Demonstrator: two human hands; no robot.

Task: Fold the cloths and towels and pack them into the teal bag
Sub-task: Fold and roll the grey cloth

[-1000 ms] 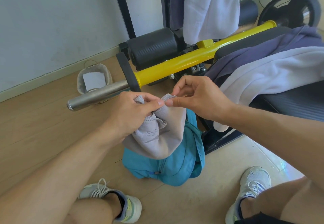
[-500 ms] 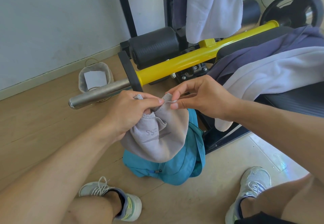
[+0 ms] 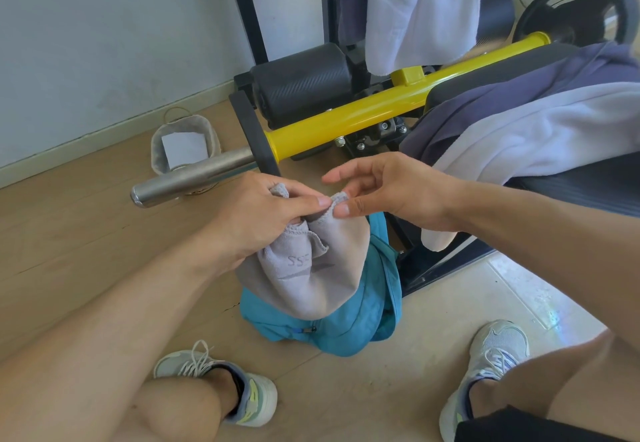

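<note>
Two hands on one small grey cloth (image 3: 311, 268), hanging right above the teal bag (image 3: 349, 324) at 6 o'clock. Left hand (image 3: 263, 213) bunches it tight; right hand (image 3: 388, 192) only pinches a corner (other fingers splayed), so it could slip and unfold.

I see a yellow bar (image 3: 363, 117) with a steel end (image 3: 194, 178) crossing the wooden floor (image 3: 69, 227); black foam rollers (image 3: 301, 74) sit behind it. A small grey basket (image 3: 185, 145) holding white paper stands near the wall (image 3: 104, 26); a weight plate (image 3: 581, 8) sits far right.
</note>
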